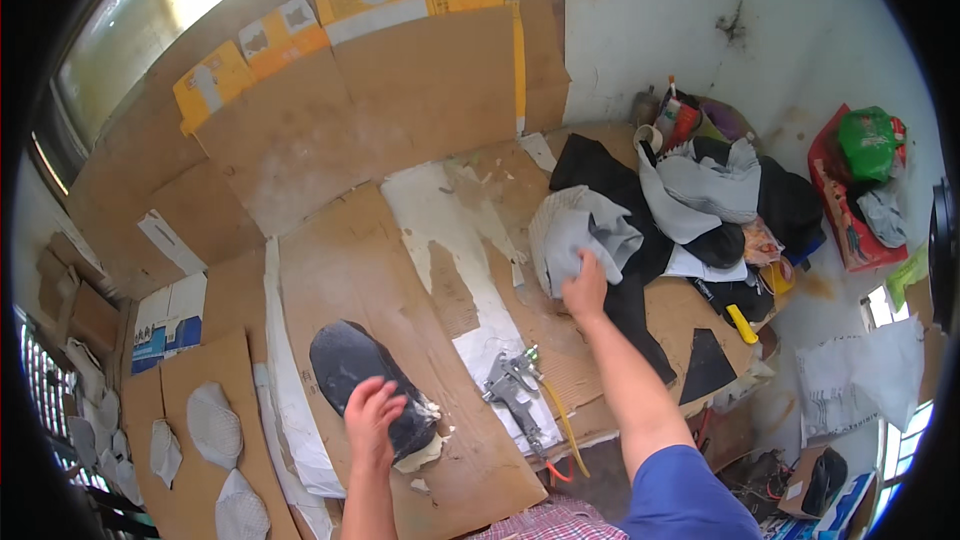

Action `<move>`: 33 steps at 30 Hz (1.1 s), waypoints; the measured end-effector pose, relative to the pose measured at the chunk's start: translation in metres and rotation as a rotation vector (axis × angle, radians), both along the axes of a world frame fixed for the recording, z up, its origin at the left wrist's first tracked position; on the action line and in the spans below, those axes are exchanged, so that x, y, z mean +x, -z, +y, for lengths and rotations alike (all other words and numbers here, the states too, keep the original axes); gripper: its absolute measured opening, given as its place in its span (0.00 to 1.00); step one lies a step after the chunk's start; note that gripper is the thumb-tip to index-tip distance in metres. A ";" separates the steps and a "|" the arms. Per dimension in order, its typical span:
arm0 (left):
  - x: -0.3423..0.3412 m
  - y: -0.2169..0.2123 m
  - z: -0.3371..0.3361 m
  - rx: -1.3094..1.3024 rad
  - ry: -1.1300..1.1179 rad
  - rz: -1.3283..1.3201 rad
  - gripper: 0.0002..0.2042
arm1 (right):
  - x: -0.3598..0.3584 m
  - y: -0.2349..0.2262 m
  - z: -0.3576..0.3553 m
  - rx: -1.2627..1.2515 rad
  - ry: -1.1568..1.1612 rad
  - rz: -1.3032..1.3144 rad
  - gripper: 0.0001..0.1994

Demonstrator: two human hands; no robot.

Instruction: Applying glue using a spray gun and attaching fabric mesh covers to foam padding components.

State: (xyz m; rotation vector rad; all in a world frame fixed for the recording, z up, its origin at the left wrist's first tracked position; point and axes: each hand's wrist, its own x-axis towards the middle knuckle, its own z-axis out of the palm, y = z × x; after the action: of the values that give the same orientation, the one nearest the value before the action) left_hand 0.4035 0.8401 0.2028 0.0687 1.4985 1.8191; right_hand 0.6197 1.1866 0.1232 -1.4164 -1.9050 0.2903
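Observation:
A black sole-shaped pad (pixel 350 355), crusted with cream residue at its near end, lies on the cardboard-covered bench. Over its near edge hovers my left hand (pixel 372 415), fingers apart and slightly bent, with nothing seen in them. My right hand (pixel 585 290) reaches away to the right, its fingers closing at the edge of a light grey fabric piece (pixel 565 230) on a loose stack. Part of that grip is hidden by the hand. Between my arms a metal spray gun (pixel 515 390) rests on the bench, a yellow hose (pixel 568 420) running off the near edge.
Black fabric (pixel 590 160) and more grey pieces (pixel 705 185) are heaped at the far right. A yellow-handled tool (pixel 741 324) sits by the right edge. Several grey cut pieces (pixel 213 425) lie on cardboard at left. A cardboard screen (pixel 400 80) stands behind.

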 end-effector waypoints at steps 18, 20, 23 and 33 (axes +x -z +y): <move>0.112 -0.107 0.074 0.280 0.381 1.046 0.36 | 0.013 -0.301 -0.067 -0.566 -1.388 0.437 0.34; 0.106 -0.099 0.029 0.220 0.232 0.994 0.31 | -0.006 -0.257 -0.080 -0.724 -1.479 0.485 0.42; 0.098 -0.088 -0.023 0.367 -0.024 0.386 0.23 | -0.051 -0.199 -0.161 -1.023 -1.559 0.686 0.39; 0.016 0.098 -0.057 -0.725 -0.506 0.807 0.33 | -0.154 -0.046 -0.261 -0.120 -0.942 0.089 0.29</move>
State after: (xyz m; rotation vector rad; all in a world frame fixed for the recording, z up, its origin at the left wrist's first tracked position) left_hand 0.4198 0.7834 0.1052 0.0751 2.8918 1.5429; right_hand 0.4659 0.9254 0.1694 -0.4563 -2.3829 0.8950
